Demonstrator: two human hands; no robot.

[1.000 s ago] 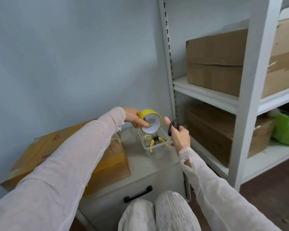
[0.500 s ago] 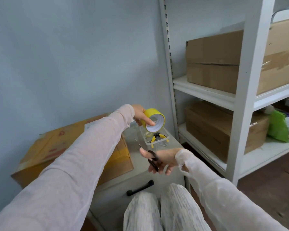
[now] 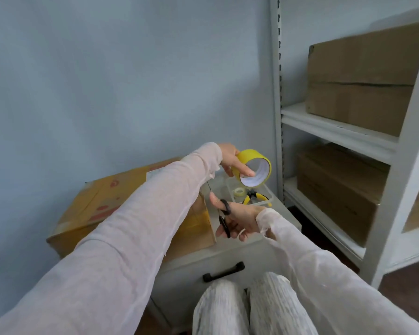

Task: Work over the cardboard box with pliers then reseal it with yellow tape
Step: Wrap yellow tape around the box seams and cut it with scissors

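My left hand (image 3: 232, 163) grips a yellow tape roll (image 3: 254, 170), held up above a clear plastic tray (image 3: 266, 201). In the tray lie yellow-handled pliers (image 3: 253, 198) and a small clear tape roll (image 3: 239, 191). Lower down, my right hand (image 3: 240, 218) holds black-handled scissors (image 3: 225, 217), fingers through the loops, blades pointing up and left towards the box. The cardboard box (image 3: 102, 209), with yellow tape on its front face, sits on a grey cabinet (image 3: 228, 257) at the left, partly hidden by my left arm.
A white shelving rack (image 3: 397, 151) stands at the right, holding brown cardboard boxes (image 3: 358, 78) on two levels. The cabinet drawer has a black handle (image 3: 224, 274). A pale blue wall runs behind. My knees (image 3: 247, 308) are right in front of the cabinet.
My right hand came down from beside the tape roll to in front of the box with the scissors, then turned them. The tape roll in my left hand stayed about in place.
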